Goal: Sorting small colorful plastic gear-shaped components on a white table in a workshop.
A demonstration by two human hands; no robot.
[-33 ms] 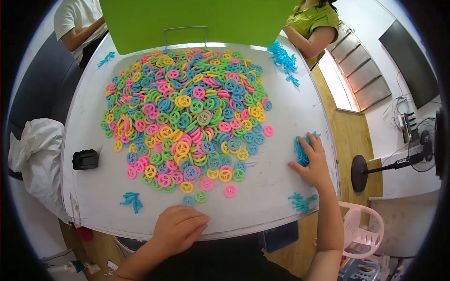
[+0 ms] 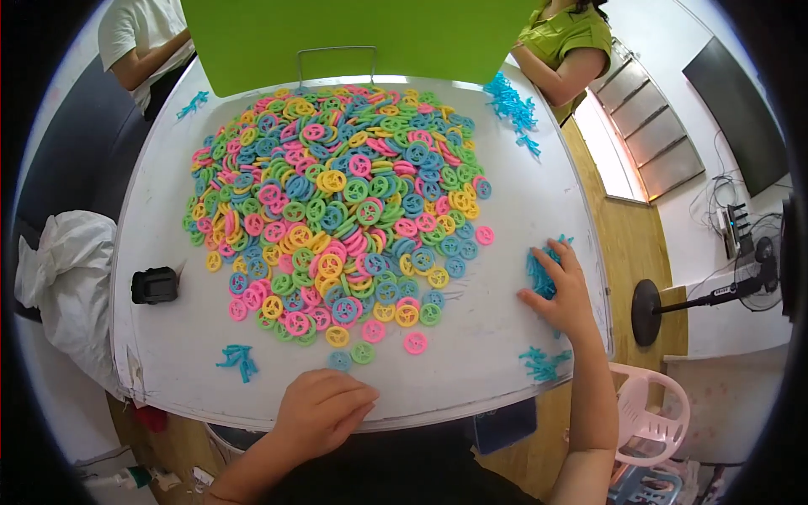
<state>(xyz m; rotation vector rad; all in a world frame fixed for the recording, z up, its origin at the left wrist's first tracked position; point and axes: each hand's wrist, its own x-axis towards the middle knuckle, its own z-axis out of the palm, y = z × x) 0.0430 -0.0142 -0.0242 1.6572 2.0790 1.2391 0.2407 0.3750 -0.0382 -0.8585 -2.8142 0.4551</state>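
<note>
My left hand (image 2: 325, 406) rests on the near edge of the white table, its fingers curled and pressed together; the palm side is hidden, so I cannot make out whether anything is in it. Just beyond it lie a pale blue plastic wheel (image 2: 339, 361) and a green wheel (image 2: 363, 352), apart from the fingers. At the right edge my right hand (image 2: 562, 290) is open, thumb and fingers spread over a small heap of blue plastic pieces (image 2: 543, 273), partly covering it. Nearer me sits another cluster of blue pieces (image 2: 545, 364), beside my right forearm.
A broad heap of pink, yellow, green and blue wheels (image 2: 337, 202) fills the table's middle, before a green board (image 2: 353, 42). More blue pieces lie at the left (image 2: 238, 362) and far right (image 2: 512, 101). A black tray (image 2: 154, 286) stands left. Two people sit at the far corners.
</note>
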